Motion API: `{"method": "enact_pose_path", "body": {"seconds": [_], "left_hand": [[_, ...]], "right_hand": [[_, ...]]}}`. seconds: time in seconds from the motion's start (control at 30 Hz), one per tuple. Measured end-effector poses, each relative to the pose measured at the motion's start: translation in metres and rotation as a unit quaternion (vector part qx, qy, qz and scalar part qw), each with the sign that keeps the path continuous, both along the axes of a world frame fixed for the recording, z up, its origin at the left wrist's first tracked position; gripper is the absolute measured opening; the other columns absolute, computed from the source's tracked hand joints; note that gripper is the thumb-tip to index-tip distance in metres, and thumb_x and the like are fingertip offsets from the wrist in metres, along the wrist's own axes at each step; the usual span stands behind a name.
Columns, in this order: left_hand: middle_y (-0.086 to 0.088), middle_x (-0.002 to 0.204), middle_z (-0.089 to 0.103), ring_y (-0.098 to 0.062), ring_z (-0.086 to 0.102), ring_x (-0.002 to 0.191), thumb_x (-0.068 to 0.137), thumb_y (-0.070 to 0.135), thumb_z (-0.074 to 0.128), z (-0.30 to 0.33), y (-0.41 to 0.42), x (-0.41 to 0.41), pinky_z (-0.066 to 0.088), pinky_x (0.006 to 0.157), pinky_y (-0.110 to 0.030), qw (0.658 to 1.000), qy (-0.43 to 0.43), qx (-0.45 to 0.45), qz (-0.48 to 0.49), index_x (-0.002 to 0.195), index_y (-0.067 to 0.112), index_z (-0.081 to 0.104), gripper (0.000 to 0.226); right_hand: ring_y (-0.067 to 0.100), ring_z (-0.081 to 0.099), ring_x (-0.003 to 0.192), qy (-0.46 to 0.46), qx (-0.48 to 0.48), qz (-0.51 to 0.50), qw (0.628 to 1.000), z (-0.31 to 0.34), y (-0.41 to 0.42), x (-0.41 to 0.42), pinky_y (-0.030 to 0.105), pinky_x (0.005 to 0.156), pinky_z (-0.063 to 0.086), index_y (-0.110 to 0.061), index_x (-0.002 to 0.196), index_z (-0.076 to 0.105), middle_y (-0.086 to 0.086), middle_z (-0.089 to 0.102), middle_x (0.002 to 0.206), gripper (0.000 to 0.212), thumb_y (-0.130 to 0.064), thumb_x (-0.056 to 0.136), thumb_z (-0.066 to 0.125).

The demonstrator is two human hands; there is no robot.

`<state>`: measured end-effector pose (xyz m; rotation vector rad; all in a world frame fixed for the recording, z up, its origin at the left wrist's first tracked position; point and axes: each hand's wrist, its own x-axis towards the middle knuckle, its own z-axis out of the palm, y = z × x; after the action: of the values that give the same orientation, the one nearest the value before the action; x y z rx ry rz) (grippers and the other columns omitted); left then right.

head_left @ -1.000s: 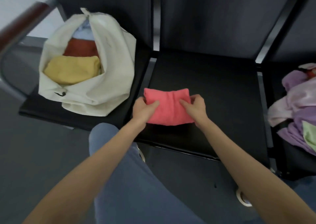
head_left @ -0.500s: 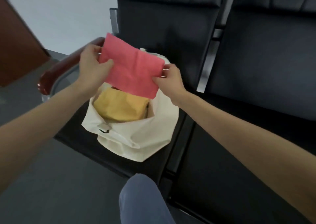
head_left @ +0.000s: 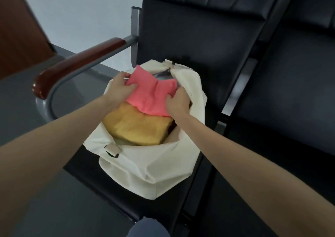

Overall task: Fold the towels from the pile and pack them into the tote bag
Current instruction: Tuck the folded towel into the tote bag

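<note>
Now: left hand (head_left: 118,90) grips the pink towel (head_left: 152,95) at its left edge; right hand (head_left: 178,103) pinches its right edge. Towel sits in the mouth of the cream tote bag (head_left: 150,171), overlapping the far part of a folded yellow towel (head_left: 139,128). Bag rests on a black seat (head_left: 94,166), right of the wooden armrest (head_left: 78,62).

I cannot see the fingertips of my left grip (head_left: 121,87); they tuck under the pink towel (head_left: 152,95), and my right grip (head_left: 177,102) covers its near right corner. The far end of the yellow towel (head_left: 138,126) lies hidden beneath the pink one. Just beyond both grips, something grey shows in the tote bag (head_left: 150,171) mouth, too little to identify. A dark strip beside my right grip stays unclear. My knee (head_left: 148,227) is cut off below.
</note>
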<state>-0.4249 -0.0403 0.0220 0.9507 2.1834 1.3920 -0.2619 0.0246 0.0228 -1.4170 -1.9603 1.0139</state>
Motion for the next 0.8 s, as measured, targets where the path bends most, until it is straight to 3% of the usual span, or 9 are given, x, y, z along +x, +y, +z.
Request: {"method": "enact_pose_path", "body": {"seconds": [0.1,0.2,0.3,0.37,0.43,0.63,0.7,0.8], "left_hand": [[-0.005,0.114,0.057,-0.022,0.056,0.105,0.090,0.015,0.061,-0.004,0.010,-0.006,0.047,0.089,-0.034,0.993,0.072,-0.079,-0.042,0.127,0.006,0.050,0.039],[-0.003,0.101,0.056,-0.023,0.055,0.099,0.090,0.019,0.061,-0.011,0.014,-0.009,0.042,0.085,-0.035,0.976,0.163,-0.140,-0.032,0.115,0.007,0.053,0.029],[-0.006,0.096,0.057,-0.031,0.056,0.101,0.087,0.016,0.060,-0.014,0.018,-0.012,0.041,0.088,-0.040,0.969,0.199,-0.141,-0.020,0.102,0.010,0.052,0.018],[-0.006,0.101,0.058,-0.031,0.056,0.105,0.086,0.013,0.060,-0.009,0.025,-0.013,0.042,0.095,-0.044,0.972,0.201,-0.119,0.001,0.106,0.010,0.055,0.021],[-0.005,0.103,0.059,-0.031,0.056,0.108,0.085,0.011,0.059,-0.004,0.031,-0.017,0.042,0.098,-0.046,0.975,0.194,-0.107,0.032,0.109,0.010,0.057,0.024],[-0.016,0.117,0.062,-0.035,0.054,0.114,0.089,0.017,0.057,-0.006,0.026,-0.014,0.042,0.099,-0.043,0.941,0.239,-0.238,0.005,0.121,0.008,0.057,0.033],[-0.017,0.119,0.062,-0.035,0.053,0.116,0.091,0.016,0.056,-0.006,0.017,-0.012,0.040,0.097,-0.039,0.944,0.251,-0.216,0.011,0.126,0.006,0.056,0.037],[-0.017,0.123,0.060,-0.034,0.054,0.115,0.089,0.014,0.052,-0.003,0.003,-0.001,0.043,0.098,-0.041,0.952,0.256,-0.168,0.022,0.129,0.005,0.052,0.041]], "right_hand": [[0.033,0.058,0.111,-0.005,0.032,-0.027,0.999,-0.003,0.004,-0.001,0.045,0.096,0.047,0.000,0.124,0.042,0.018,0.060,0.117,0.035,-0.008,0.092,0.054],[0.034,0.053,0.116,0.001,0.023,-0.057,0.998,-0.002,0.006,-0.003,0.049,0.098,0.045,-0.004,0.133,0.027,0.017,0.057,0.119,0.054,-0.010,0.090,0.060],[0.030,0.055,0.111,-0.001,0.025,-0.038,0.999,-0.002,0.011,-0.004,0.046,0.098,0.043,-0.012,0.109,0.044,0.009,0.061,0.111,0.031,-0.011,0.087,0.066],[0.026,0.056,0.106,-0.003,0.039,-0.031,0.999,0.000,0.016,-0.004,0.038,0.094,0.041,-0.016,0.092,0.048,0.004,0.062,0.102,0.019,-0.007,0.087,0.063],[0.025,0.055,0.105,-0.012,0.052,-0.035,0.998,0.000,0.019,-0.004,0.032,0.089,0.038,-0.017,0.087,0.051,0.003,0.062,0.100,0.018,0.000,0.088,0.053],[0.030,0.052,0.118,-0.099,0.026,0.019,0.995,-0.009,0.022,-0.001,0.042,0.105,0.038,-0.009,0.107,0.066,0.011,0.061,0.121,0.025,-0.001,0.086,0.056],[0.028,0.052,0.119,-0.118,0.027,0.063,0.991,-0.004,0.017,0.002,0.037,0.105,0.039,-0.007,0.116,0.063,0.012,0.059,0.124,0.029,-0.002,0.088,0.054],[0.028,0.052,0.116,-0.133,0.010,0.153,0.979,0.012,0.000,0.016,0.030,0.090,0.041,-0.001,0.129,0.051,0.015,0.051,0.131,0.040,-0.002,0.089,0.050]]}}
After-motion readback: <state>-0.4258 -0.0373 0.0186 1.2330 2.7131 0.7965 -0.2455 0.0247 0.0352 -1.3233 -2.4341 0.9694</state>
